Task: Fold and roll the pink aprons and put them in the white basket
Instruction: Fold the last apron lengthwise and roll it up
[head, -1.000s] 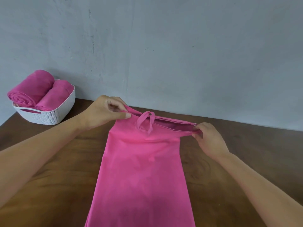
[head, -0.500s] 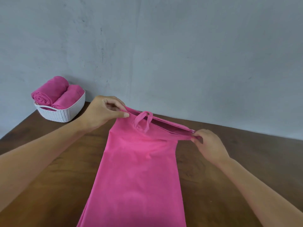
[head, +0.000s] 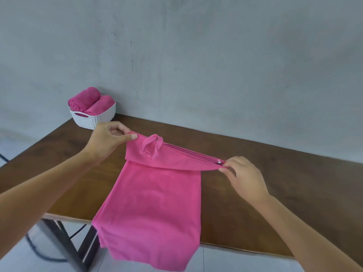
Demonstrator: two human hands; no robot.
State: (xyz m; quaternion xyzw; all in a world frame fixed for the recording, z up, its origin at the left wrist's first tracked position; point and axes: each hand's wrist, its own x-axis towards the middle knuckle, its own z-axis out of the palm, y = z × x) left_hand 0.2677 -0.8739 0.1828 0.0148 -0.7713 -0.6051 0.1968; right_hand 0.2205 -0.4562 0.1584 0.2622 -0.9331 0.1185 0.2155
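Since the earlier frame we have lifted the far edge off the tabletop and brought it towards us, so a short flap now hangs over the cloth below, and our view has pulled back enough to show the table's near edge.

Our left hand [head: 107,141] pinches one corner of the pink apron [head: 155,203] between thumb and curled fingers. Our right hand [head: 243,177] pinches the opposite corner the same way. Both are raised above the wood, and we judge the edge is kept taut between them so the layers stay aligned and the first turn starts straight.

A strap loop [head: 152,146] droops from the held edge near the left hand. It probably needs tucking in, or it will stick out of the roll. A small dark stud [head: 219,162] shows at the right fingertips.

Below the flap the apron lies as a long narrow strip on the brown table [head: 275,173], and its lower end hangs past the near edge. That length looks suited to rolling towards us.

At the far left corner, against the grey wall [head: 196,55], stands the white basket [head: 94,119], well apart from the hands. It already holds two rolled aprons [head: 84,99] side by side. We judge this one is at the start of its roll.

We find no brand, label or writing on the cloth, basket or wall.
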